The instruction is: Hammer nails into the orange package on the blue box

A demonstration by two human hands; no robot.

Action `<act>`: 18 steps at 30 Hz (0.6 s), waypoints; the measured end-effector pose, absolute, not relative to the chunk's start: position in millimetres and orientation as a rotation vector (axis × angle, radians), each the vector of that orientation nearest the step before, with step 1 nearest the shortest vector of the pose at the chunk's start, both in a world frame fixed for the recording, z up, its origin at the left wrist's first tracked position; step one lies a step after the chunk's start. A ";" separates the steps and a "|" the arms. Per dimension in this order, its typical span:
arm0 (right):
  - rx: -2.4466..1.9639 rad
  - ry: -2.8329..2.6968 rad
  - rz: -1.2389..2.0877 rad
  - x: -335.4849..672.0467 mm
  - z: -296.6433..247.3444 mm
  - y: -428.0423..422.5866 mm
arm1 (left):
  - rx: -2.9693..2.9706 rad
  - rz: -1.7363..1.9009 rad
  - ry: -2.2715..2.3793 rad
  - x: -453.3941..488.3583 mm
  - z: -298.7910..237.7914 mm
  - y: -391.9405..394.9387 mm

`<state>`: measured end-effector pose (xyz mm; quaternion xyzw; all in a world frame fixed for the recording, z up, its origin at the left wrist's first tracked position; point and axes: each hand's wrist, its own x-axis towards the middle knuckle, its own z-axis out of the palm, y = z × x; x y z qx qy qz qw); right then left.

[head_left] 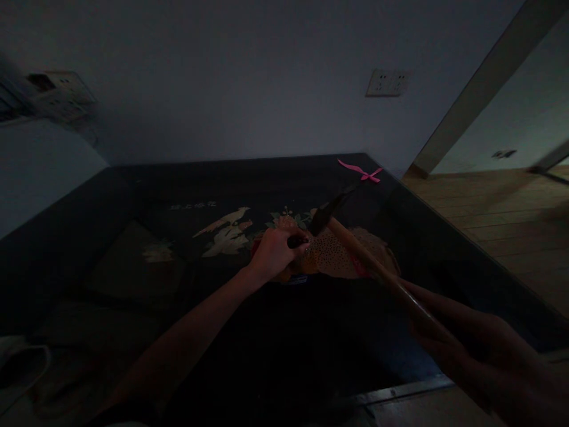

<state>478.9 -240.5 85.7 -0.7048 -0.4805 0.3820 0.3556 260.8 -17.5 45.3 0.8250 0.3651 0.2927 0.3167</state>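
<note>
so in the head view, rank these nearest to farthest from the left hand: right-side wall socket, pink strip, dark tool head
1. Dark tool head, just right of left hand
2. Pink strip, farther right and back
3. Right-side wall socket, above the strip

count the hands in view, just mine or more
2: the left hand beside the hammer's head, the right hand gripping its wooden handle, lower right. No others show.

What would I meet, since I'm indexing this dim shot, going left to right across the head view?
Wall socket at far left → bird print → left hand → dark head of the wooden-handled tool → right hand.
</note>
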 end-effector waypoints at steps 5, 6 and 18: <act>-1.761 -1.315 0.935 478.2 83.6 -238.3 | 2.170 0.741 0.965 260.4 45.7 -16.9; -1.777 -1.325 0.924 478.8 82.9 -239.1 | 2.159 0.751 0.956 259.9 44.6 -16.5; -1.816 -1.314 0.964 483.5 85.9 -238.5 | 2.110 0.761 0.939 260.7 46.9 -18.8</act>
